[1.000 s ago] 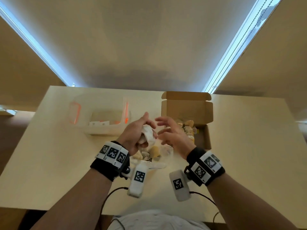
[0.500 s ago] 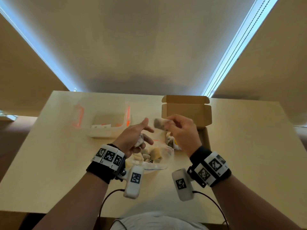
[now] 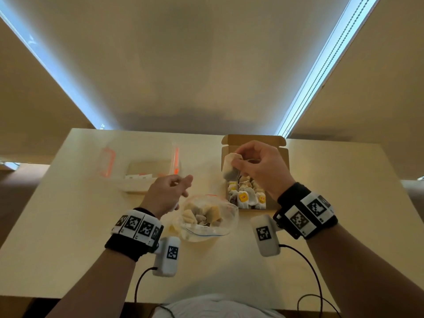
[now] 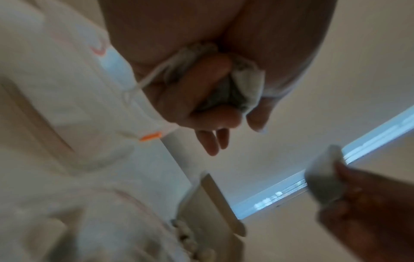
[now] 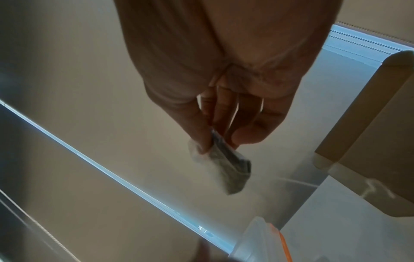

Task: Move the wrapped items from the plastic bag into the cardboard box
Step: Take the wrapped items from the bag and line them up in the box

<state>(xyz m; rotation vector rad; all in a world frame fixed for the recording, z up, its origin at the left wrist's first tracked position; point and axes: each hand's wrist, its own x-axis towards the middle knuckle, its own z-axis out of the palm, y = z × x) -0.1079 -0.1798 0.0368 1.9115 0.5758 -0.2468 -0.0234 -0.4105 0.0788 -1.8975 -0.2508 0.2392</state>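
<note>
My right hand [image 3: 239,165] pinches a white wrapped tea bag [image 3: 230,167] between thumb and fingers, above the open cardboard box [image 3: 252,140]. The right wrist view shows that tea bag [image 5: 226,168] hanging from the fingertips. Several wrapped tea bags [image 3: 247,196] stand in the box. A clear plastic bag [image 3: 226,228] lies open on the table in front of me, with more tea bags [image 3: 204,213] inside. My left hand [image 3: 181,187] hovers just left of the bag. In the left wrist view its fingers curl round more tea bags [image 4: 245,83] in the palm.
A clear plastic container [image 3: 142,173] with orange clasps stands at the back left of the pale table [image 3: 68,226]. The wrist cameras' black cables [image 3: 307,255] trail over the table's near edge. The box's raised lid stands behind my right hand.
My right hand took a tea bag from beside the left hand and carried it right and away, over the box. The left hand stayed by the plastic bag.
</note>
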